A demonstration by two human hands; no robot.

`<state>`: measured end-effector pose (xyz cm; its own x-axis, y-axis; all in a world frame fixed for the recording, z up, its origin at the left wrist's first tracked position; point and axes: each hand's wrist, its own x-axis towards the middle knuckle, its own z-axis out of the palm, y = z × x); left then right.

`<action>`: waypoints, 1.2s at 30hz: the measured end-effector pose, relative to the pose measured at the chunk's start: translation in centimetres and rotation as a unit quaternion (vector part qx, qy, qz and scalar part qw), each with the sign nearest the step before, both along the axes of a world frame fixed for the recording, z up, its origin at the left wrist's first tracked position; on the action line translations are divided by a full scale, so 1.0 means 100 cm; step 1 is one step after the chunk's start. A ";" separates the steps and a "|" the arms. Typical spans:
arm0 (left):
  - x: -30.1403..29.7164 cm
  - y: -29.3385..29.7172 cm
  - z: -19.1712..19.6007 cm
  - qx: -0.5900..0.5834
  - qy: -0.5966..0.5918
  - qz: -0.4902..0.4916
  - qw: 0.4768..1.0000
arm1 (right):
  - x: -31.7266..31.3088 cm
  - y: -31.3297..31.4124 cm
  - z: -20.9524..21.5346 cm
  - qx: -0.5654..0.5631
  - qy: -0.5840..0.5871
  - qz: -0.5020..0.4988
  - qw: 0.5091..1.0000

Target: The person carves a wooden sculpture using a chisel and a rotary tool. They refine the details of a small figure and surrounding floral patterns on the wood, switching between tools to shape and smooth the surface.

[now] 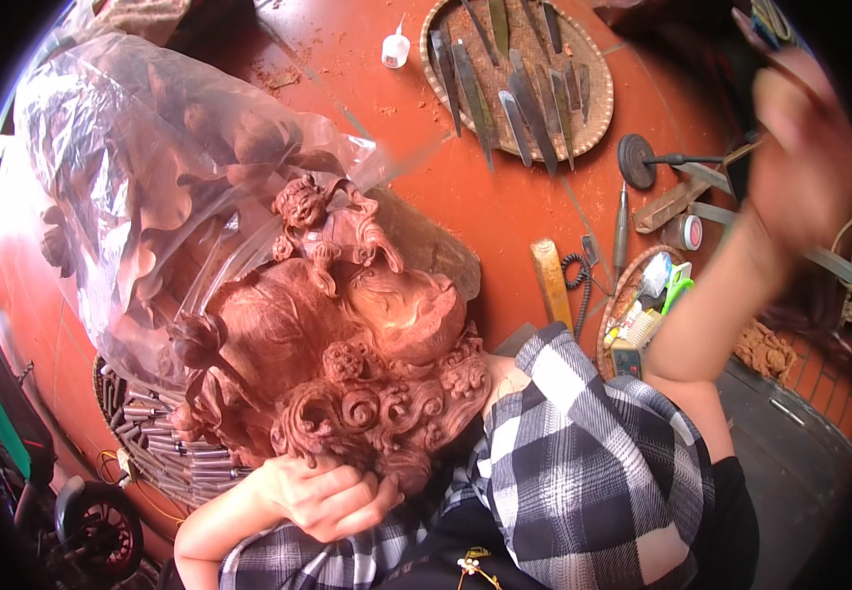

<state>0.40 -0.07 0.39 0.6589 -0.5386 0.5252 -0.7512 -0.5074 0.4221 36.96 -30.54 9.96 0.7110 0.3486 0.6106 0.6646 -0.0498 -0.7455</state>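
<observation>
Left hand (332,500) under ornate reddish carving (367,364)

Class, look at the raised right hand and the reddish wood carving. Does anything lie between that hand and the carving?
Nothing visible stands between them. The right hand is raised, blurred, off to the right over the floor tools, apart from the carving. The left hand already rests against the carving's lower edge. A clear plastic sheet drapes only the carving's far left part.

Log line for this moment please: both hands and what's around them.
left hand: fist against carving base | right hand: raised, blurred, grip unclear | round tray of chisels beyond
</observation>
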 end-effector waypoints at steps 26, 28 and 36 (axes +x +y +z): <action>-0.006 -0.001 -0.010 -0.020 -0.026 0.009 0.999 | -0.115 0.051 -0.110 0.037 0.431 0.237 0.870; -0.004 -0.001 -0.010 -0.017 -0.030 0.005 0.999 | -0.145 0.068 -0.106 0.011 0.453 0.259 0.853; -0.007 -0.001 -0.009 -0.014 -0.025 0.017 0.999 | -0.168 0.092 -0.108 -0.281 0.220 0.224 0.907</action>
